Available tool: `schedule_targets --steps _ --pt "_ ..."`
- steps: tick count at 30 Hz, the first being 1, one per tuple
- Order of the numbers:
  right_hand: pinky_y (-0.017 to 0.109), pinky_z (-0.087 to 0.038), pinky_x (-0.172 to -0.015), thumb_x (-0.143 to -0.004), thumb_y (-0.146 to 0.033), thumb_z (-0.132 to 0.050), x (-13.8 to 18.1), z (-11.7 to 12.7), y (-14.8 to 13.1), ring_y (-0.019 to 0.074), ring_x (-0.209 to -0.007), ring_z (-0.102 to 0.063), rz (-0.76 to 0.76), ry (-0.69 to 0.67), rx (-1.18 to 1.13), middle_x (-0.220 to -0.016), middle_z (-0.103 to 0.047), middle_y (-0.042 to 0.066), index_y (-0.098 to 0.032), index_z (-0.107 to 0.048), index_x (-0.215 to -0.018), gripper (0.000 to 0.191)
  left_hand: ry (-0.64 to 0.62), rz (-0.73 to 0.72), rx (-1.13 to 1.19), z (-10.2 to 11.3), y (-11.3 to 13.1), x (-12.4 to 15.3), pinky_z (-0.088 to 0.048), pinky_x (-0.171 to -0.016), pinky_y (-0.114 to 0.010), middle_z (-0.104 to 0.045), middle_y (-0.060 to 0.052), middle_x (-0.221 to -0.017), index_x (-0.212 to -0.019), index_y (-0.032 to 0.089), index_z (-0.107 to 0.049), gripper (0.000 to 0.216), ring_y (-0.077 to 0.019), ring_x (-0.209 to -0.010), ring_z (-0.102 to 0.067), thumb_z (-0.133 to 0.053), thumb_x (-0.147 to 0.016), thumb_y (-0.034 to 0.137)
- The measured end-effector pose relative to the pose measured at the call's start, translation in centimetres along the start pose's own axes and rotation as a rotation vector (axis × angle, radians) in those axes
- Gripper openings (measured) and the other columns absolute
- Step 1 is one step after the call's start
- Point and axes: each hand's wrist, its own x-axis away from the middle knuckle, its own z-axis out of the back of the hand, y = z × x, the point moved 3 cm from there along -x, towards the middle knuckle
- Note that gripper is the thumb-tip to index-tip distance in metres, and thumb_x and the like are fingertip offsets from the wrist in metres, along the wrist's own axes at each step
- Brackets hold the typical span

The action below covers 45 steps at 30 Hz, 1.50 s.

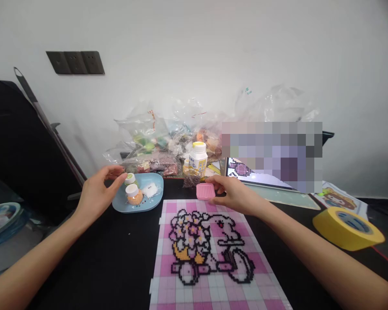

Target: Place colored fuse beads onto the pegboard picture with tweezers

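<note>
In the head view my right hand (234, 194) pinches the right side of a small pink ridged tray (206, 191) between thumb and fingers, just above the far edge of a pegboard (181, 297). The board bears a bead picture (210, 247) with black outlines and some yellow and white beads. At the left, my left hand (100, 189) is over the rim of a blue plate (137, 209), thumb and index finger apart, close by a white-capped jar with green contents (129, 177). A jar of orange beads (134, 196) and a small white packet (149, 189) share the plate.
Plastic bags of coloured beads (161, 161) line the wall. A white and yellow bottle (198, 160) and a dark bead bag (192, 178) stand behind the pink tray. A partly blurred screen (242, 168) is at the right, with yellow tape (333, 228) nearer.
</note>
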Motion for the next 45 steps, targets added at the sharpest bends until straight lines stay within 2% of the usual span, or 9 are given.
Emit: schedule_targets --steps 5,12,20,23,26,30,34,38,45 --pt "0.025 -0.048 -0.062 -0.068 -0.011 -0.069 -0.5 -0.6 1.2 0.0145 -0.069 -0.06 -0.05 -0.055 0.011 -0.084 -0.068 0.004 -0.013 -0.062 -0.106 0.039 -0.126 0.015 0.005 -1.2 -0.9 -0.5 -0.044 -0.099 -0.044 -0.066 -0.011 -0.121 -0.117 0.019 -0.057 0.055 -0.0301 -0.108 -0.062 -0.057 -0.077 0.056" --pt "0.026 -0.051 -0.068 -0.07 -0.018 -0.07 -0.6 -0.4 1.9 0.0163 -0.078 -0.064 -0.067 -0.027 0.091 -0.096 -0.069 0.008 -0.012 -0.06 -0.113 0.045 -0.204 0.083 0.05 -2.3 -1.8 -1.1 -0.045 -0.094 -0.049 -0.074 -0.008 -0.097 -0.1 0.02 -0.068 0.047 -0.0351 -0.1 -0.064 -0.061 -0.071 0.056" --pt "0.032 -0.052 -0.075 -0.081 -0.01 -0.05 -0.1 2.1 4.1 0.0218 -0.085 -0.066 -0.082 0.203 0.363 -0.1 -0.07 0.012 -0.012 -0.065 -0.106 0.029 0.053 0.14 0.349 -1.0 -0.8 0.4 -0.046 -0.095 -0.037 -0.068 0.003 -0.102 -0.109 0.02 -0.056 0.037 -0.0255 -0.108 -0.062 -0.059 -0.082 0.046" --pt "0.041 -0.048 -0.088 -0.079 -0.006 -0.045 -0.2 2.7 5.5 0.0284 -0.102 -0.06 -0.068 0.325 0.497 -0.109 -0.066 0.017 -0.009 -0.063 -0.11 0.036 0.097 0.169 0.481 0.0 0.9 1.3 -0.049 -0.088 -0.033 -0.068 0.008 -0.083 -0.109 0.023 -0.055 0.028 -0.0213 -0.099 -0.065 -0.054 -0.088 0.041" --pt "0.048 -0.041 -0.097 -0.077 -0.003 -0.042 -0.3 2.7 6.7 0.0333 -0.123 -0.046 -0.046 0.414 0.621 -0.127 -0.057 0.019 -0.007 -0.053 -0.124 0.049 0.021 0.217 0.612 0.7 3.0 2.2 -0.054 -0.07 -0.026 -0.065 0.003 -0.065 -0.096 0.02 -0.064 0.015 -0.0174 -0.074 -0.067 -0.061 -0.085 0.03" --pt "0.049 -0.036 -0.102 -0.076 0.0 -0.038 -0.1 2.4 7.6 0.0327 -0.137 -0.028 -0.031 0.438 0.753 -0.14 -0.047 0.019 -0.004 -0.037 -0.137 0.061 -0.124 0.317 0.926 1.0 5.8 3.3 -0.055 -0.057 -0.019 -0.064 -0.003 -0.072 -0.088 0.014 -0.068 0.018 -0.0128 -0.062 -0.061 -0.059 -0.088 0.029" --pt "0.045 -0.033 -0.103 -0.074 0.002 -0.04 0.5 2.2 7.5 0.0319 -0.136 -0.033 -0.05 0.426 0.845 -0.124 -0.061 0.019 -0.002 -0.046 -0.128 0.055 -0.317 0.315 1.06 0.3 8.4 4.5 -0.057 -0.056 -0.026 -0.061 -0.002 -0.073 -0.101 0.015 -0.066 0.031 -0.0149 -0.058 -0.06 -0.064 -0.084 0.04" --pt "0.041 -0.038 -0.098 -0.073 0.0 -0.043 1.0 2.3 7.0 0.0313 -0.125 -0.047 -0.094 0.427 0.895 -0.099 -0.07 0.017 -0.005 -0.057 -0.116 0.045 -0.454 0.385 1.099 -0.9 9.7 5.5 -0.048 -0.037 -0.025 -0.058 -0.002 -0.075 -0.112 0.02 -0.061 0.037 -0.0129 -0.047 -0.052 -0.055 -0.087 0.046" --pt "0.044 -0.04 -0.095 -0.077 0.001 -0.038 0.9 2.4 7.1 0.0342 -0.13 -0.04 -0.151 0.457 0.948 -0.133 -0.053 0.024 0.002 -0.039 -0.133 0.057 -0.595 0.554 1.19 -2.6 10.0 6.2 -0.05 -0.055 -0.024 -0.055 -0.004 -0.069 -0.095 0.011 -0.067 0.026 -0.014 -0.062 -0.053 -0.052 -0.091 0.033"
